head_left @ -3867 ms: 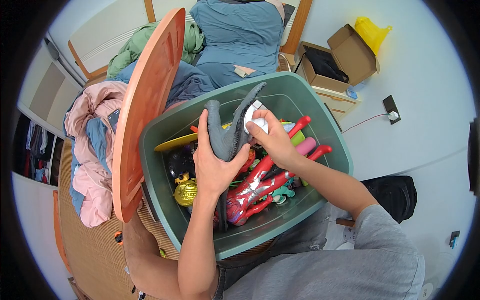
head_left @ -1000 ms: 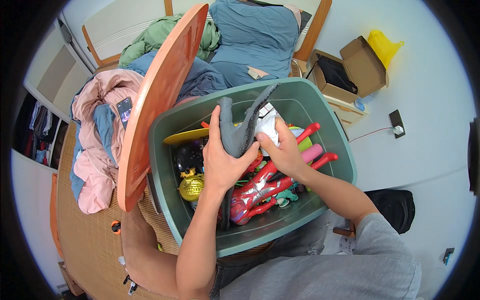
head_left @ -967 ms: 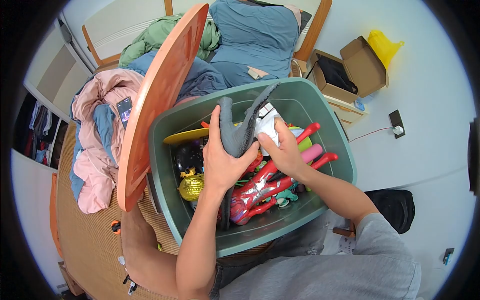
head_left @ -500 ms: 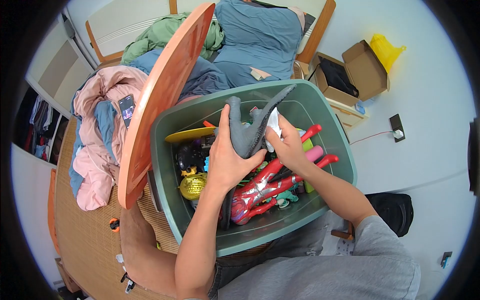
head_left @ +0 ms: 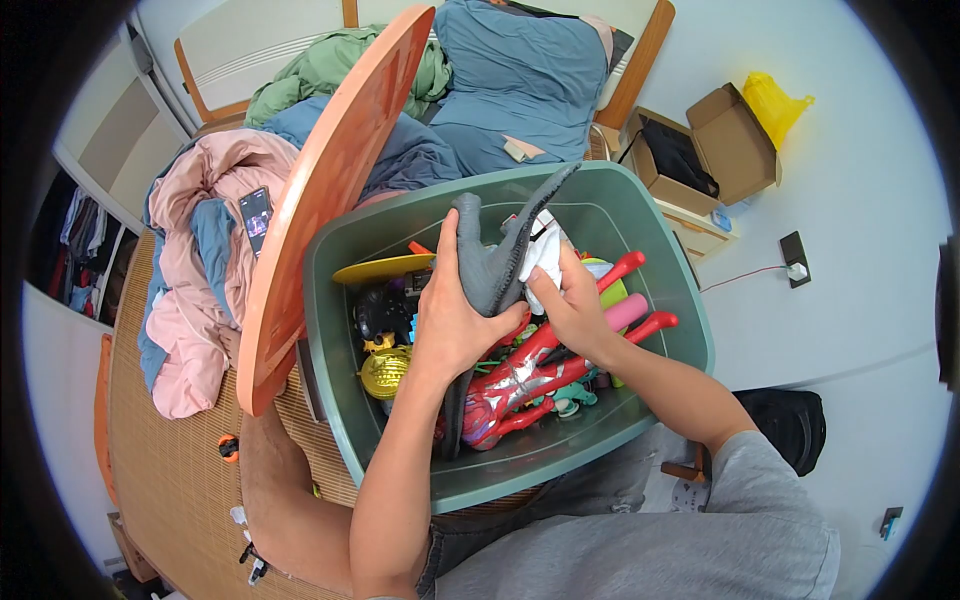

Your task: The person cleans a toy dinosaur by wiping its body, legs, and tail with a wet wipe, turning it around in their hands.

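Note:
My left hand (head_left: pixel 450 318) is wrapped around a grey toy dinosaur (head_left: pixel 486 272), which has a long, dark-ridged tail pointing up and to the right. A crumpled white wipe (head_left: pixel 541 258) is pinched in my right hand (head_left: pixel 572 308), close against the tail side of the toy. Both hands are over a green plastic bin (head_left: pixel 655 405) full of toys. Below them lie a red and silver toy figure (head_left: pixel 515 378), a shiny yellow-green ball (head_left: pixel 385 373), a pink cylinder (head_left: pixel 626 312) and a yellow disc (head_left: pixel 382 268).
An orange-brown round board (head_left: pixel 335 190) stands tilted at the bin's left. Beyond it are pink bedding (head_left: pixel 215 290) with a phone (head_left: pixel 255 215) on it and a blue sheet (head_left: pixel 515 85). An open cardboard box (head_left: pixel 735 155) sits at the back right, beside a yellow bag (head_left: pixel 775 105).
My right hand has drawn slightly down and away from the dinosaur's tail with the wipe, so more of the wipe shows. The dinosaur's tail has shifted a little to the left.

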Available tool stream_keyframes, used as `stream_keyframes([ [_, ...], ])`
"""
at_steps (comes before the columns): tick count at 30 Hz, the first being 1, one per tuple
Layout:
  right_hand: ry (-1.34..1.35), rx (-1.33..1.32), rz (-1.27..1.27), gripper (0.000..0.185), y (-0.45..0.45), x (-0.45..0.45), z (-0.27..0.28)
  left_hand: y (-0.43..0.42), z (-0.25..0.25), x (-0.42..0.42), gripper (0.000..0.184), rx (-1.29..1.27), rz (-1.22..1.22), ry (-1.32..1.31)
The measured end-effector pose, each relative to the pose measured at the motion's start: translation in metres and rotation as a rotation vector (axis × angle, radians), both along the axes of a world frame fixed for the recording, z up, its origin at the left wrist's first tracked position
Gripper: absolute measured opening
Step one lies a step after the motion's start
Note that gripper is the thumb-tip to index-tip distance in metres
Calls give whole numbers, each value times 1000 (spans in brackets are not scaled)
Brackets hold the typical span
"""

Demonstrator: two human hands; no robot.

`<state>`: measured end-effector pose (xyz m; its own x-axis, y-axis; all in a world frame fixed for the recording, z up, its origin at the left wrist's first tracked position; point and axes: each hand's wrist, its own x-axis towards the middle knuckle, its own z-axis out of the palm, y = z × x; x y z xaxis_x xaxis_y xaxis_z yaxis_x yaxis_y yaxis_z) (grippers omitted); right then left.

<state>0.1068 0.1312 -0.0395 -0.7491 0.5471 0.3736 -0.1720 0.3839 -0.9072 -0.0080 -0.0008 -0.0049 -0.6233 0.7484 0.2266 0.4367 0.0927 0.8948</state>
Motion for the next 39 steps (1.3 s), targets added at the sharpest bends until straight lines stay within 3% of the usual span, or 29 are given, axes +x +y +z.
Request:
stream_keyframes([
  [6, -41, -6, -3, 21, 0, 2, 1, 0, -4, -2, 114, -102, 31, -83],
  [14, -28, -24, 22, 22, 0, -1, 1, -5, -14, -17, 74, -156, -84, -141],
  [27, -75, 40, 128, 25, -3, 0, 2, 2, -19, -23, 56, -30, -52, -302],
  [35, -19, -4, 140, 25, 2, 1, 2, 2, -5, -17, 55, 6, 53, -126],
  [36, -14, -12, 139, 25, 3, 1, 3, 2, 1, -17, 64, -35, 89, -132],
  [39, 0, -73, 169, 25, 7, 2, 1, 3, 18, -10, 66, -21, 89, -177],
])
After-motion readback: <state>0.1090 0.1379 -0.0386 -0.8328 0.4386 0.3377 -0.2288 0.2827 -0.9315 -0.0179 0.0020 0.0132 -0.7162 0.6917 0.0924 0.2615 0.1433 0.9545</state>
